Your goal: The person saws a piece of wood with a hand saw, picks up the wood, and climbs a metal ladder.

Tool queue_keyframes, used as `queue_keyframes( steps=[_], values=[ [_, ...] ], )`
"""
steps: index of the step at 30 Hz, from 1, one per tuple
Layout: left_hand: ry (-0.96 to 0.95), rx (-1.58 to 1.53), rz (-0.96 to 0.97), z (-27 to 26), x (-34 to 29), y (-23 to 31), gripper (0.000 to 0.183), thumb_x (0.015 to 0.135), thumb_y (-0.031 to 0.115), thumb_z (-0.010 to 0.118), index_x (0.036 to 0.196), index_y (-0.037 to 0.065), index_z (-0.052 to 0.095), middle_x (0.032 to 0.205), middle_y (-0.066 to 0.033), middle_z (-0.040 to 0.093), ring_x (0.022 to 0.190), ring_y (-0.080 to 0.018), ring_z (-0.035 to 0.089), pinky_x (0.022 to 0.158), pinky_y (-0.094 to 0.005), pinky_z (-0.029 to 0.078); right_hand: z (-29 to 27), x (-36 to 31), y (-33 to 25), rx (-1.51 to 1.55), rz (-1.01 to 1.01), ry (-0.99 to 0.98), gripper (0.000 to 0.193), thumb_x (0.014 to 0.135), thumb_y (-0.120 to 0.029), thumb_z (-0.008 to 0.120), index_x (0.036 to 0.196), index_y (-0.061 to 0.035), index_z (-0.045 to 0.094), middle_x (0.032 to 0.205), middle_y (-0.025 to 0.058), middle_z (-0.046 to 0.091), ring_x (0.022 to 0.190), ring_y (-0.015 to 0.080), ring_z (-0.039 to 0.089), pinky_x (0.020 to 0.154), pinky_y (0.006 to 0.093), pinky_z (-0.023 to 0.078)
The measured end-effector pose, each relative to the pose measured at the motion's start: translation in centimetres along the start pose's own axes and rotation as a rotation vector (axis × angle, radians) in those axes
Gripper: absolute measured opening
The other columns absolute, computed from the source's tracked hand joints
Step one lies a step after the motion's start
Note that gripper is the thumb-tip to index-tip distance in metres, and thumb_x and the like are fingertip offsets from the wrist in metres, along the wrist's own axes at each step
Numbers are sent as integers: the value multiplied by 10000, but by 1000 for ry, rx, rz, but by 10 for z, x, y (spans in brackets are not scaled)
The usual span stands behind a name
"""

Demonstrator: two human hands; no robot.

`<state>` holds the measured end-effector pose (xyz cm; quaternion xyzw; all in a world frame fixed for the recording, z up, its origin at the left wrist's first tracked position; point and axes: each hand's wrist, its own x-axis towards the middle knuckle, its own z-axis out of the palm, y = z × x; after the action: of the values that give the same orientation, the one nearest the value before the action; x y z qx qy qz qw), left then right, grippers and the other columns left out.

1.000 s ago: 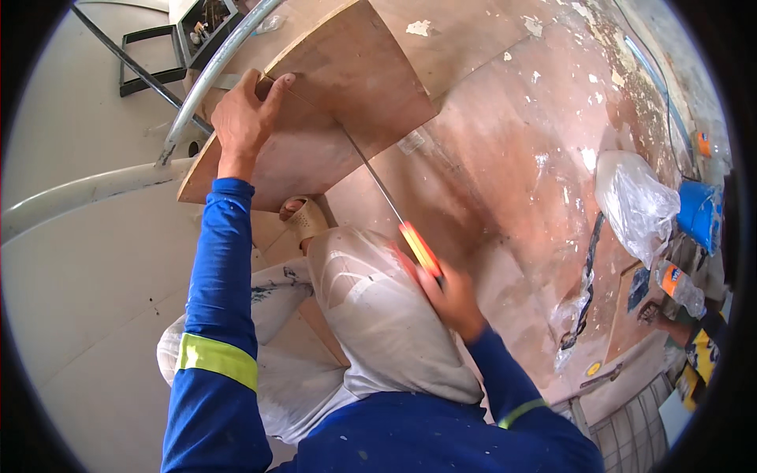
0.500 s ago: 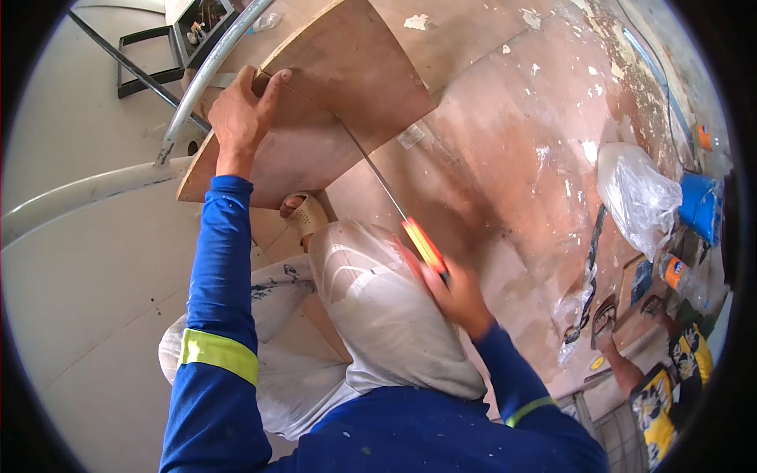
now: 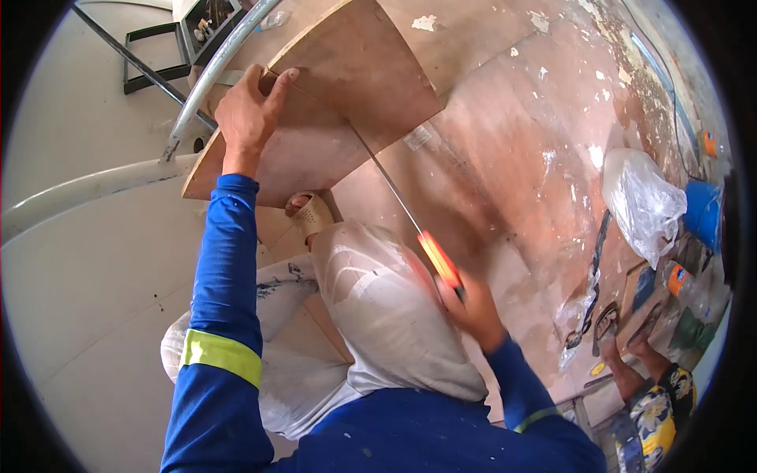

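Observation:
A brown plywood board (image 3: pixel 367 67) slants across the upper middle, propped near my knee and a curved metal tube. My left hand (image 3: pixel 248 118) grips its upper left edge, thumb on the face and fingers bent at the rim. My right hand (image 3: pixel 475 311) is closed round the red and yellow handle of a handsaw (image 3: pixel 438 257). The thin blade appears edge-on and reaches into a cut line in the board. That line runs on up toward my left thumb. The blade's far part is hidden by the board.
Pale metal tubing (image 3: pixel 102 183) curves along the left, beside a dark open box (image 3: pixel 211 27). On the right lie a clear plastic bag (image 3: pixel 643 201), a blue bucket (image 3: pixel 703 213) and a plastic bottle (image 3: pixel 688 285). Another person's sandalled feet (image 3: pixel 605 327) stand at lower right.
My right hand has drawn the saw slightly back, down and to the right. My left hand keeps its hold on the board. The other person's legs have shifted.

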<state>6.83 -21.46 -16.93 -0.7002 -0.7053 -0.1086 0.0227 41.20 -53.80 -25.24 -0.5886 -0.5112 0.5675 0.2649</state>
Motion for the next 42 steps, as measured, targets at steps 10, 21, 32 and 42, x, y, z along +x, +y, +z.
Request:
queue_keyframes(
  steps=[10, 21, 32, 42],
  values=[
    [-29, -32, 39, 21, 9, 21, 710, 947, 768, 649, 904, 60, 696, 872, -168, 779, 878, -447, 743, 777, -523, 560, 73, 190, -38, -79, 7, 142, 436, 1075, -483, 622, 1126, -67, 740, 947, 253, 746, 881, 446, 731, 724, 507, 546],
    [23, -1, 35, 4, -1, 9, 730, 951, 788, 621, 965, 63, 710, 875, -183, 767, 872, -451, 733, 777, -534, 551, 8, 48, -43, 3, 105, 94, 421, 1064, -468, 654, 1201, -82, 752, 926, 222, 763, 877, 436, 748, 742, 478, 568],
    [117, -6, 176, 1, 4, 4, 746, 948, 797, 613, 975, 57, 711, 890, -195, 765, 908, -451, 740, 792, -539, 553, -23, -37, -12, 13, 125, 10, 366, 1039, -286, 699, 1226, 26, 734, 936, 258, 751, 872, 407, 771, 773, 427, 575],
    [-92, 32, 95, 11, 12, -3, 772, 956, 804, 586, 1026, 53, 748, 926, -200, 790, 923, -452, 749, 816, -541, 565, 55, 140, -10, -25, -70, 137, 439, 1069, -459, 645, 1075, -30, 739, 903, 262, 725, 840, 467, 708, 723, 493, 539]
  ],
)
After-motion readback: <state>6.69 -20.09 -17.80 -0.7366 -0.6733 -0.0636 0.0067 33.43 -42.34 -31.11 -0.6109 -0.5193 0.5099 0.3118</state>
